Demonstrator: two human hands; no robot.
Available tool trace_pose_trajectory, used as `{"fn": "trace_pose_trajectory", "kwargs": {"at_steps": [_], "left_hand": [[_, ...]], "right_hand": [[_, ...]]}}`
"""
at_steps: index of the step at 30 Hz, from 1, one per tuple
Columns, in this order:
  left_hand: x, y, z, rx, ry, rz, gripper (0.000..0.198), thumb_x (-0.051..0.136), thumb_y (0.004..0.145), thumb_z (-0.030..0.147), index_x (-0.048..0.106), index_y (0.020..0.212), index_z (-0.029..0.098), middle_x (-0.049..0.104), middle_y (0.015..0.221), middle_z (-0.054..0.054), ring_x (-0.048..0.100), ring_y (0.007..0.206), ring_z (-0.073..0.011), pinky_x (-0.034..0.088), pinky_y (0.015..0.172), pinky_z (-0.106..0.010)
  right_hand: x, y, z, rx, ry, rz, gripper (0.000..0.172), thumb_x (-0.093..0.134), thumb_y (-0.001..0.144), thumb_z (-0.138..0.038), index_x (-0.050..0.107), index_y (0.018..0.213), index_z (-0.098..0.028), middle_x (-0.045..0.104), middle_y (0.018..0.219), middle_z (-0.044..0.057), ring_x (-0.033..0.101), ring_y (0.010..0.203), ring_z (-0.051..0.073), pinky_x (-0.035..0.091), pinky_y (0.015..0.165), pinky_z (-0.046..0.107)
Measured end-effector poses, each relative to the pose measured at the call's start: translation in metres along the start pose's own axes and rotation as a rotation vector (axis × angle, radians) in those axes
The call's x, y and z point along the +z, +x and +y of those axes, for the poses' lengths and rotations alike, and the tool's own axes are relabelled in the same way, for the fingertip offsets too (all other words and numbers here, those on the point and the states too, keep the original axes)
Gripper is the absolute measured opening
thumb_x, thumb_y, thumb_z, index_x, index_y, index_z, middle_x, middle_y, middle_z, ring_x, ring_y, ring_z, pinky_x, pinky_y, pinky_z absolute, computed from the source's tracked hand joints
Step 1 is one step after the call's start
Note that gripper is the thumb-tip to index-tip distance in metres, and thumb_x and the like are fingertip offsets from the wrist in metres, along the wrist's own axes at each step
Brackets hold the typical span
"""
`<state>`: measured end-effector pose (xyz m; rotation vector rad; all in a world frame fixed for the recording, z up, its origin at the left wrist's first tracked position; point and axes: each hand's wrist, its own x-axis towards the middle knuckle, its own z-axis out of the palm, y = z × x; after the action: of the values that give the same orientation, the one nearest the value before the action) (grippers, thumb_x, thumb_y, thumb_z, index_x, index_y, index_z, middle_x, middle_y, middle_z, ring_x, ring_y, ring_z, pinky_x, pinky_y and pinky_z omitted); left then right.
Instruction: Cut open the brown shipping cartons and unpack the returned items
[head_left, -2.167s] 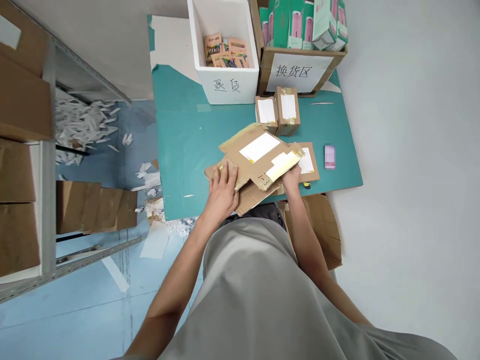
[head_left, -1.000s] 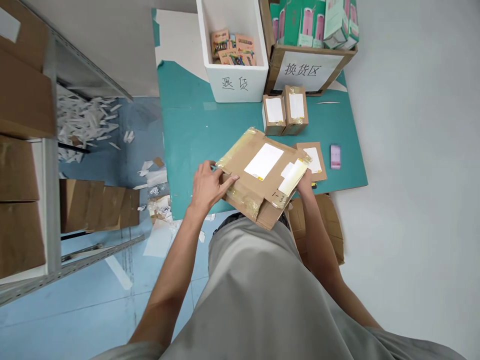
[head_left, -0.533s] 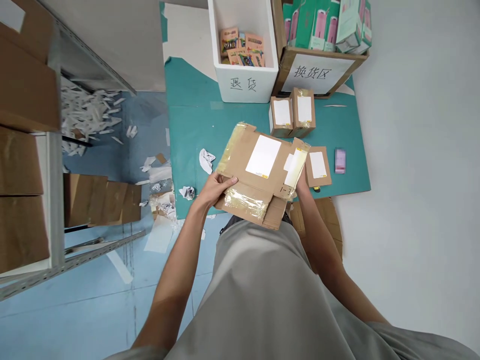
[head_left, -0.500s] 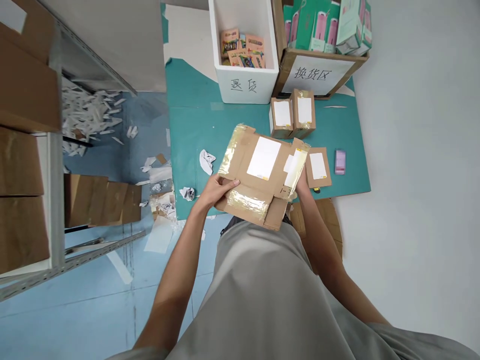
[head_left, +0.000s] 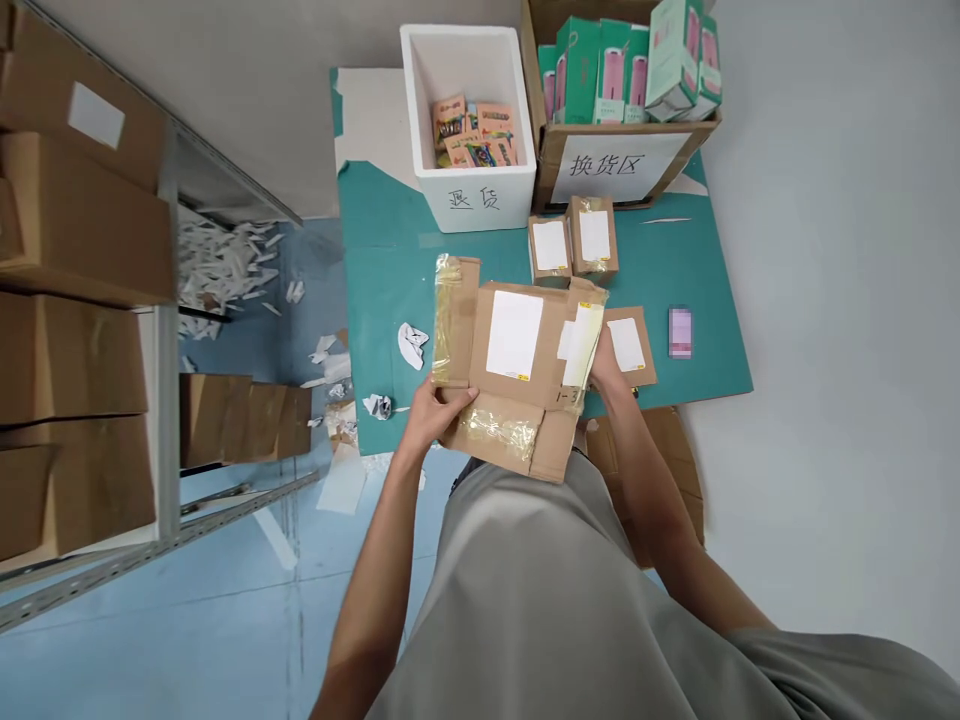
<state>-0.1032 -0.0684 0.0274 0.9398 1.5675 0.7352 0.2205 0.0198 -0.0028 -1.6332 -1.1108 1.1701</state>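
A flattened cardboard box with white labels and shiny tape on its flaps is held up over the front of the green table. My left hand grips its lower left corner, thumb lying on the front and fingers behind. At the right edge, my right hand closes on the board, with its fingers largely hidden behind it. Just beyond the right hand a small labelled carton lies on the table. Two small taped cartons, a left one and a right one, stand behind the held box.
On the green table are a white foam box of small colourful packs, a carton of green boxes, a phone-like object and crumpled paper. Shelves with cartons stand left; paper scraps litter the floor.
The held cardboard has turned slightly, and its left flap has swung outward and now stands apart from the top panel. Both hands keep their hold. The whole view has shifted a little.
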Motion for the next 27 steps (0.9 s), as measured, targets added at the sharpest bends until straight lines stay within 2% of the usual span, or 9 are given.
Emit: {"fn": "trace_pose_trajectory", "kwargs": {"at_steps": [2,6,11,14,16,18,21,24,27], "left_hand": [[0.014,0.001,-0.002,-0.017,0.007,0.025,0.079,0.098,0.061,0.075,0.077,0.113,0.019,0.084,0.127,-0.019,0.078,0.124,-0.0414,0.065,0.105,-0.053],[0.023,-0.006,-0.007,-0.048,0.037,0.034,0.082,0.098,0.057,0.078,0.078,0.109,0.018,0.083,0.127,-0.020,0.076,0.127,-0.0427,0.061,0.113,-0.057],[-0.001,-0.025,0.013,0.143,0.258,0.077,0.070,0.081,0.077,0.089,0.085,0.108,0.026,0.072,0.156,-0.014,0.055,0.158,-0.0433,0.043,0.136,-0.058],[-0.016,-0.029,0.038,0.235,0.265,0.068,0.074,0.077,0.078,0.094,0.088,0.105,0.026,0.073,0.156,-0.014,0.054,0.159,-0.0471,0.044,0.135,-0.061],[-0.022,-0.025,0.055,0.211,0.121,-0.096,0.083,0.078,0.076,0.096,0.090,0.114,0.023,0.079,0.143,-0.018,0.063,0.149,-0.0507,0.052,0.126,-0.063],[-0.026,-0.017,0.070,0.163,-0.005,-0.353,0.090,0.085,0.072,0.092,0.089,0.125,0.019,0.082,0.136,-0.021,0.067,0.143,-0.0542,0.057,0.119,-0.065],[-0.031,-0.007,0.081,0.128,-0.109,-0.694,0.095,0.100,0.067,0.074,0.083,0.141,0.016,0.078,0.145,-0.023,0.062,0.150,-0.0550,0.056,0.120,-0.060],[-0.034,-0.010,0.074,0.046,-0.341,-0.871,0.113,0.096,0.065,0.086,0.075,0.151,0.015,0.070,0.158,-0.024,0.053,0.159,-0.0535,0.053,0.124,-0.058],[-0.030,-0.024,0.052,-0.143,-0.604,-0.939,0.134,0.072,0.065,0.110,0.069,0.152,0.008,0.069,0.157,-0.029,0.052,0.160,-0.0553,0.054,0.122,-0.062]], "right_hand": [[-0.004,-0.004,0.005,0.056,0.080,-0.010,0.043,0.068,0.092,-0.066,0.055,0.074,-0.029,0.065,0.073,0.001,0.070,0.082,0.027,0.066,0.073,0.041],[-0.020,-0.017,0.009,-0.017,0.091,-0.001,0.036,0.081,0.081,-0.062,0.066,0.082,-0.029,0.078,0.089,0.005,0.077,0.101,0.034,0.068,0.088,0.048],[-0.049,-0.037,-0.010,-0.121,0.133,-0.099,0.037,0.085,0.080,-0.060,0.083,0.098,-0.028,0.087,0.110,0.008,0.081,0.112,0.035,0.067,0.104,0.053],[-0.060,-0.049,-0.031,-0.204,0.196,-0.217,0.039,0.084,0.087,-0.066,0.087,0.103,-0.030,0.088,0.119,0.008,0.081,0.119,0.034,0.065,0.112,0.053],[-0.062,-0.059,-0.045,-0.278,0.222,-0.300,0.037,0.082,0.093,-0.066,0.089,0.106,-0.032,0.087,0.127,0.007,0.079,0.128,0.033,0.061,0.120,0.053],[-0.062,-0.071,-0.060,-0.350,0.210,-0.371,0.034,0.080,0.100,-0.065,0.090,0.110,-0.034,0.085,0.132,0.007,0.078,0.132,0.032,0.058,0.124,0.053],[-0.060,-0.093,-0.079,-0.429,0.156,-0.408,0.034,0.077,0.105,-0.064,0.090,0.117,-0.035,0.084,0.136,0.007,0.078,0.132,0.031,0.059,0.122,0.053],[-0.057,-0.121,-0.092,-0.503,0.107,-0.300,0.029,0.080,0.104,-0.060,0.090,0.122,-0.038,0.083,0.136,0.006,0.078,0.130,0.032,0.061,0.119,0.052],[-0.048,-0.153,-0.101,-0.551,0.074,-0.172,0.026,0.082,0.104,-0.055,0.090,0.123,-0.039,0.084,0.132,0.005,0.079,0.126,0.033,0.063,0.116,0.052]]}}
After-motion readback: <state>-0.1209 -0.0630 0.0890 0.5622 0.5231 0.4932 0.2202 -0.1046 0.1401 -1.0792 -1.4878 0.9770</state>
